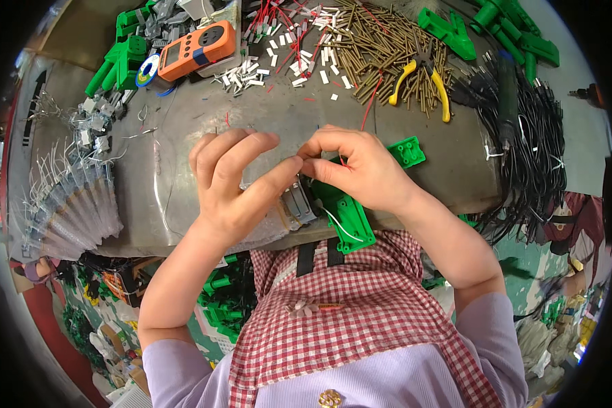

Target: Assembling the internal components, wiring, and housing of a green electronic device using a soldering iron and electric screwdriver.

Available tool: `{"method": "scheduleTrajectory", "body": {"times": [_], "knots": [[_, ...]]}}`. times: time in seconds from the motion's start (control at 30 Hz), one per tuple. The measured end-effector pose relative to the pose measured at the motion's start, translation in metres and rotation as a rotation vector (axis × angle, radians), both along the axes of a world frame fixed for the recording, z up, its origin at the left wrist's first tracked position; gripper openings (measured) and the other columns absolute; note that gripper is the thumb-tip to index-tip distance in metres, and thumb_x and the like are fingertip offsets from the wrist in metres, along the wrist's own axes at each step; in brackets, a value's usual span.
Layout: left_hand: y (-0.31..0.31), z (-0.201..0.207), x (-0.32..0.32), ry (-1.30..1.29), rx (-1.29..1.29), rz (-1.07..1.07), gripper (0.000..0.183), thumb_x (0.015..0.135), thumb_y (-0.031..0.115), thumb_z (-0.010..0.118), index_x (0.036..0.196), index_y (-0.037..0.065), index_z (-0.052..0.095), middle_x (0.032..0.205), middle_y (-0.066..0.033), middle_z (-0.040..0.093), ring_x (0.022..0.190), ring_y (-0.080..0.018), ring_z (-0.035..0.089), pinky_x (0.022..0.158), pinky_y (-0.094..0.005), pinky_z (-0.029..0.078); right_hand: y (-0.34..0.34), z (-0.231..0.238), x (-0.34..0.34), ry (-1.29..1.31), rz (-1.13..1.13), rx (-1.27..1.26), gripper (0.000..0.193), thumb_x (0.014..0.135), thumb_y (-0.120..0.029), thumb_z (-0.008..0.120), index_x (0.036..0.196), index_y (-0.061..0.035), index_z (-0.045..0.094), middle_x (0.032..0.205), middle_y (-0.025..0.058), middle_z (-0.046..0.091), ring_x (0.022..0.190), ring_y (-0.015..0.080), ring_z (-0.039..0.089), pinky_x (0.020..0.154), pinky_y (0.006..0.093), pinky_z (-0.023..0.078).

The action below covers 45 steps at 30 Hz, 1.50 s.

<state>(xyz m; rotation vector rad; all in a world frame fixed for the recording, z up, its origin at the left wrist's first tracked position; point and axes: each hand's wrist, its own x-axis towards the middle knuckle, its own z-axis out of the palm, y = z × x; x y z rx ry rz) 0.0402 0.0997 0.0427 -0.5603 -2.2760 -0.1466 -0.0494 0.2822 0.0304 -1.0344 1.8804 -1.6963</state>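
Observation:
My left hand (pixel 234 180) and my right hand (pixel 364 166) meet at their fingertips above the near edge of the table. The right thumb and index finger are pinched together, with a bit of red wire (pixel 345 162) showing between them. On the left, the fingertips press against the right ones while the other fingers are raised and spread; what they grip is hidden. Below the right hand lies an opened green plastic housing (pixel 352 221) with a white wire in it. A grey metal-looking part (pixel 298 207) sits beside it, near clear plastic wrap.
Yellow-handled pliers (pixel 445 102) lie on a heap of brass-coloured rods (pixel 367 47). An orange meter (pixel 197 51), a solder spool (pixel 147 70) and small white connectors (pixel 251 71) are at the back. Black cables (pixel 537 149) lie right; wrapped parts (pixel 81 204) fan out left.

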Motion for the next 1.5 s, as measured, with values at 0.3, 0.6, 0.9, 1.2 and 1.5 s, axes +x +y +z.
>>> {"method": "scheduleTrajectory", "body": {"times": [0.3,0.6,0.9,1.2,1.5], "knots": [[0.004,0.008,0.003,-1.188,1.55,-0.02,0.006,0.077,0.006,0.061,0.079,0.001,0.064,0.109,-0.0101,0.058,0.096,-0.0189,0.052,0.086,-0.0339,0.04,0.002,0.002,0.013,0.861,-0.169,0.049,0.01,0.074,-0.012,0.067,0.08,-0.0096,0.06,0.083,0.0003,0.059,0.087,0.0189,0.056,0.082,0.0352,0.032],[0.0,0.012,-0.002,-0.267,0.131,-0.041,0.03,0.059,0.022,0.08,0.08,0.01,0.062,0.108,-0.0099,0.056,0.102,-0.0306,0.05,0.086,-0.0424,0.04,0.004,-0.001,0.001,0.022,0.055,0.033,0.009,0.078,-0.016,0.066,0.082,-0.0084,0.062,0.08,0.0038,0.062,0.086,0.0193,0.056,0.082,0.0346,0.032],[0.003,0.01,0.007,-1.152,1.393,0.09,0.006,0.079,0.008,0.067,0.08,0.004,0.064,0.109,-0.0081,0.056,0.099,-0.0219,0.052,0.087,-0.0373,0.04,0.001,-0.003,0.011,0.635,-0.169,0.072,0.012,0.078,-0.016,0.065,0.079,-0.0097,0.055,0.078,0.0023,0.054,0.087,0.0188,0.053,0.085,0.0409,0.03],[0.008,0.017,0.01,-0.47,0.397,0.048,0.018,0.071,0.01,0.073,0.084,0.004,0.062,0.104,-0.0101,0.057,0.097,-0.0271,0.053,0.084,-0.0386,0.041,0.003,0.008,0.014,0.581,-0.131,0.092,0.011,0.079,-0.016,0.066,0.083,-0.009,0.059,0.082,0.0017,0.061,0.085,0.019,0.055,0.086,0.036,0.031],[0.003,0.018,0.006,-0.235,-0.016,-0.016,0.017,0.075,0.021,0.071,0.079,0.007,0.063,0.077,-0.005,0.059,0.077,-0.0243,0.057,0.085,-0.0398,0.041,0.002,0.008,0.005,-0.183,0.093,0.073,0.01,0.081,-0.016,0.064,0.082,-0.0082,0.058,0.08,0.0021,0.061,0.086,0.0188,0.055,0.085,0.0363,0.031]]}}
